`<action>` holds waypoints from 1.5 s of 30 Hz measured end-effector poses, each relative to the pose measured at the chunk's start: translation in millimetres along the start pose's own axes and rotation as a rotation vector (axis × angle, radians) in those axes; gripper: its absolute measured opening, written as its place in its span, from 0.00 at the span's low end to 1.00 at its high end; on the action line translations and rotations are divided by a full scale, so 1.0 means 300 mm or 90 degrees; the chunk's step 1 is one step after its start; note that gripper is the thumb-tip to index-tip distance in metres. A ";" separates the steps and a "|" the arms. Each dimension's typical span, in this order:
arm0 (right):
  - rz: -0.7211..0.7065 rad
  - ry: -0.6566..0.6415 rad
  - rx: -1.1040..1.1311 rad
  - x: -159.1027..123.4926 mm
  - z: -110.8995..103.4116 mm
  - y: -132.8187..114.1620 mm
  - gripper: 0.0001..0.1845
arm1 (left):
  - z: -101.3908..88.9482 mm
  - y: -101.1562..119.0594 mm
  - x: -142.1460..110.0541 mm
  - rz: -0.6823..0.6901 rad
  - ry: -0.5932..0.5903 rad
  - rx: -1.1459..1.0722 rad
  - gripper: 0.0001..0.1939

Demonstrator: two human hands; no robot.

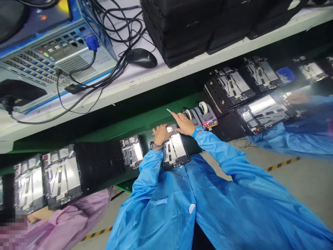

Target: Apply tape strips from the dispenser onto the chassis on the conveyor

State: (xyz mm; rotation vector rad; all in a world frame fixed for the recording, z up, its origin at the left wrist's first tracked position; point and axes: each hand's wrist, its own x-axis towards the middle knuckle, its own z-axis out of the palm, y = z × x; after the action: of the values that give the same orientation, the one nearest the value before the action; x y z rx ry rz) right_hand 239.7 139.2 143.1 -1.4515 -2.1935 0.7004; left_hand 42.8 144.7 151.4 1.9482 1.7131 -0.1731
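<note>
An opened tablet housing (174,150) lies on the black belt, its metal inner panel showing strips of tape and dark bands. My left hand (161,134) grips its upper left corner, with a wristwatch (156,146) on that wrist. My right hand (182,124) hovers just above its top edge, by the upper corner. A thin white strip (169,111) sticks out from those fingertips, and the fingers seem to pinch it. A small part of the housing is hidden under my left hand.
Similar housings (61,177) line the belt on both sides, and a tape dispenser (202,116) stands beyond my right hand. A co-worker's blue sleeve (286,139) reaches in at the right, and a pink sleeve (73,222) sits lower left. Overhead, a shelf (145,80) holds a computer case, mouse and cables.
</note>
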 end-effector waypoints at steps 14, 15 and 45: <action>0.101 -0.203 0.254 0.029 0.015 0.034 0.37 | -0.040 0.000 0.033 -0.035 -0.052 -0.055 0.32; 0.096 -0.199 0.228 0.035 0.017 0.029 0.39 | -0.040 0.000 0.034 -0.034 -0.051 -0.056 0.32; 0.157 -0.221 0.011 0.060 -0.017 -0.079 0.53 | -0.041 -0.010 0.042 -0.020 -0.056 -0.053 0.35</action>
State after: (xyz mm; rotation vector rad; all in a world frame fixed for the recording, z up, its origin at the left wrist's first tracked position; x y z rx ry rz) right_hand 218.9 149.0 162.9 -1.7182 -2.2654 1.1276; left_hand 39.3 161.8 155.4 1.8274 1.6679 -0.1927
